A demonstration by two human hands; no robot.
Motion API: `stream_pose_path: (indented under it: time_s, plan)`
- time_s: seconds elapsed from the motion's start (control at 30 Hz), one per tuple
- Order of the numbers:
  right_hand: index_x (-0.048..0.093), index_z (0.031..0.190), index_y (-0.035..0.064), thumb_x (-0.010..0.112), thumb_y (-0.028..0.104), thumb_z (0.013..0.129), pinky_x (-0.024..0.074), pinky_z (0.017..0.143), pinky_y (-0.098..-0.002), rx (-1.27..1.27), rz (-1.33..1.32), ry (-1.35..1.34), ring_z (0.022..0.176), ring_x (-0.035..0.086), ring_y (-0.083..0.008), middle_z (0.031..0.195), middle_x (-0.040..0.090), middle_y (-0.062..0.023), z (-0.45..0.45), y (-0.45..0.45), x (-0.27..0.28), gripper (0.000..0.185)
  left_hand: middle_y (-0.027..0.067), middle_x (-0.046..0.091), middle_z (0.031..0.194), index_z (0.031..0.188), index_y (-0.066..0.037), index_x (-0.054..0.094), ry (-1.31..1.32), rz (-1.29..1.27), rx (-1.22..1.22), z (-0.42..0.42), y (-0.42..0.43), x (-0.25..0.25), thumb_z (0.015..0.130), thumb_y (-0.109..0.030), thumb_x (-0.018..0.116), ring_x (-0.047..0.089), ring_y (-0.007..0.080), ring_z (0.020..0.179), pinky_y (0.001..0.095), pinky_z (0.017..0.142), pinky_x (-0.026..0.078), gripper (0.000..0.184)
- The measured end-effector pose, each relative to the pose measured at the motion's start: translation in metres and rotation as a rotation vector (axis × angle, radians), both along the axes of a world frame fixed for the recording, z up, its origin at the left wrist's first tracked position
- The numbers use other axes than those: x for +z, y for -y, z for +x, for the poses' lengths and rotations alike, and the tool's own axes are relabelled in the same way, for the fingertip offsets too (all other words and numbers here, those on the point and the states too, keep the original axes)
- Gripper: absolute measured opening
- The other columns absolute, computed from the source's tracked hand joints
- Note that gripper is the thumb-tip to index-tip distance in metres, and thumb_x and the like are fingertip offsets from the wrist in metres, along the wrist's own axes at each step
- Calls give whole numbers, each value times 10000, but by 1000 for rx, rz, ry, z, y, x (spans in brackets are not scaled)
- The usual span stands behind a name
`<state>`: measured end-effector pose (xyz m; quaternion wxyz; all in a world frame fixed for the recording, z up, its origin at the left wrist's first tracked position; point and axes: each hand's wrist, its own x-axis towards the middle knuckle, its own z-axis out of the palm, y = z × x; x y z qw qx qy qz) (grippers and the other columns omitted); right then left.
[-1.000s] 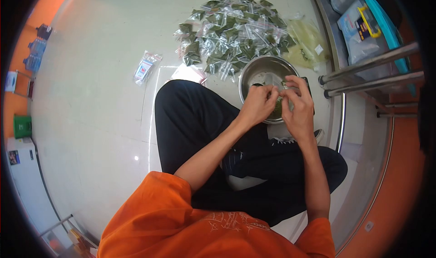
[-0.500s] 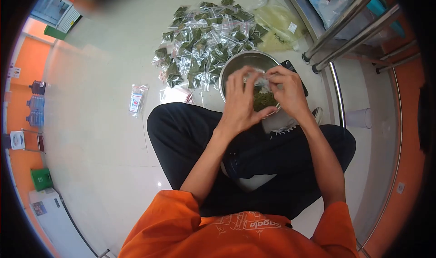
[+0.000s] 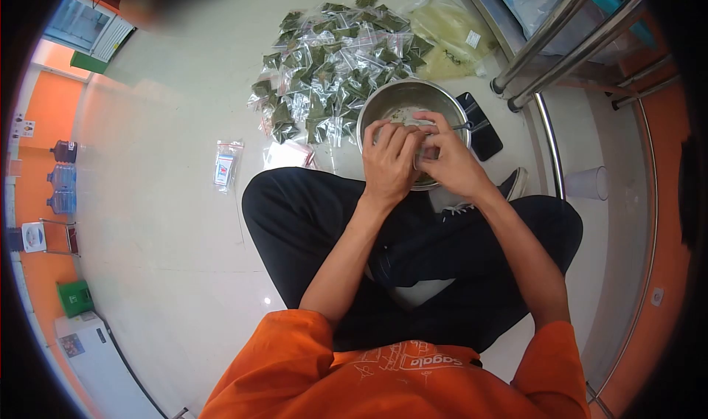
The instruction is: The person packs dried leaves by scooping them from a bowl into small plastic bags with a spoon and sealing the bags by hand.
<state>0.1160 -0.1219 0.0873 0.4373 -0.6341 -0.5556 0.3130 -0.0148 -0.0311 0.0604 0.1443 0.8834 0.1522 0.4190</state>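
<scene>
Clear plastic bag (image 3: 425, 156): in the head view, between your two hands, above the steel bowl (image 3: 402, 97); mostly covered, so you cannot tell its long axis.
Right hand (image 3: 453, 161): nearer, as far as shows; your fingers curl around the plastic and seem to grip it, at their left.
Left hand (image 3: 391, 157): the plastic lies just right of it; its bent fingertips are hidden, so you cannot tell their grip.

Glossy pale floor (image 3: 162, 227), orange walls (image 3: 55, 113), steel rails (image 3: 575, 54) at right.
</scene>
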Motion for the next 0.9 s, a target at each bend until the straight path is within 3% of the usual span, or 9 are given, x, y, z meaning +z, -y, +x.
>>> stream_pose_path:
  time_s: [0.07, 0.2, 0.27, 0.3, 0.37, 0.5, 0.57, 0.67, 0.9]
  plan:
    - [740, 1030, 3, 695, -6, 785, 529, 874, -351, -152, -94, -119, 1264, 519, -306, 1454, 407, -148, -6, 0, 0, 250, 56, 666, 981, 1001, -73, 599, 46, 51, 16, 1, -1, 3, 598, -75, 768, 629, 285, 935, 460, 915, 464, 437]
    - [728, 1105, 9, 705, 14, 779, 524, 890, -359, -76, -76, -203, 1288, 513, -293, 1495, 377, -155, 4, 0, -8, 327, 62, 672, 1003, 1013, -68, 599, 31, 6, 15, 3, -1, 1, 602, -68, 763, 634, 301, 943, 441, 867, 487, 442]
    - [714, 1136, -2, 714, 28, 775, 512, 916, -367, -16, -175, -644, 1295, 509, -278, 1536, 335, -158, 3, 0, -9, 363, 71, 674, 1013, 1019, -61, 601, 64, 17, -3, 3, -2, -2, 613, -73, 760, 643, 311, 942, 423, 822, 503, 436]
    - [714, 1136, -2, 714, 28, 775, 512, 916, -367, -14, -174, -646, 1295, 509, -278, 1536, 335, -158, -1, 1, -3, 363, 71, 674, 1013, 1019, -61, 601, 61, 19, -2, 2, -3, -3, 613, -73, 760, 643, 311, 942, 423, 822, 503, 436]
    - [719, 1093, -26, 702, 14, 778, 499, 946, -361, -228, -306, -320, 1321, 492, -313, 1545, 327, -181, -12, 1, 13, 318, 85, 677, 1005, 1044, -58, 611, 47, 3, -38, 3, -3, -3, 631, -81, 771, 653, 307, 933, 422, 797, 501, 444]
    - [722, 1038, -28, 697, 8, 784, 485, 982, -378, -231, -112, -43, 1365, 448, -370, 1556, 309, -208, -9, 1, 4, 258, 87, 684, 992, 1080, -54, 621, 28, -97, 34, 4, 2, -3, 651, -90, 781, 660, 296, 920, 410, 787, 496, 459]
    - [725, 956, -28, 714, 17, 764, 463, 1025, -419, -35, 50, 89, 1403, 385, -435, 1580, 254, -240, 1, -1, 7, 198, 91, 684, 1009, 1119, -52, 627, 14, -61, -1, 3, -2, -7, 660, -95, 788, 659, 300, 923, 410, 792, 489, 488]
    - [718, 884, -27, 721, 11, 749, 431, 1059, -452, -37, 144, 295, 1420, 346, -461, 1603, 220, -235, -3, -2, 16, 141, 96, 680, 1031, 1123, -41, 627, 1, -110, -60, 0, -3, -4, 641, -88, 793, 654, 310, 935, 420, 812, 485, 512]
    - [718, 855, -31, 727, 14, 745, 433, 1054, -447, -107, 26, 244, 1423, 351, -455, 1589, 253, -251, 2, 1, 9, 119, 95, 676, 1002, 1078, -38, 638, 4, -64, -65, 2, -4, 1, 600, -53, 792, 646, 314, 938, 440, 823, 483, 502]
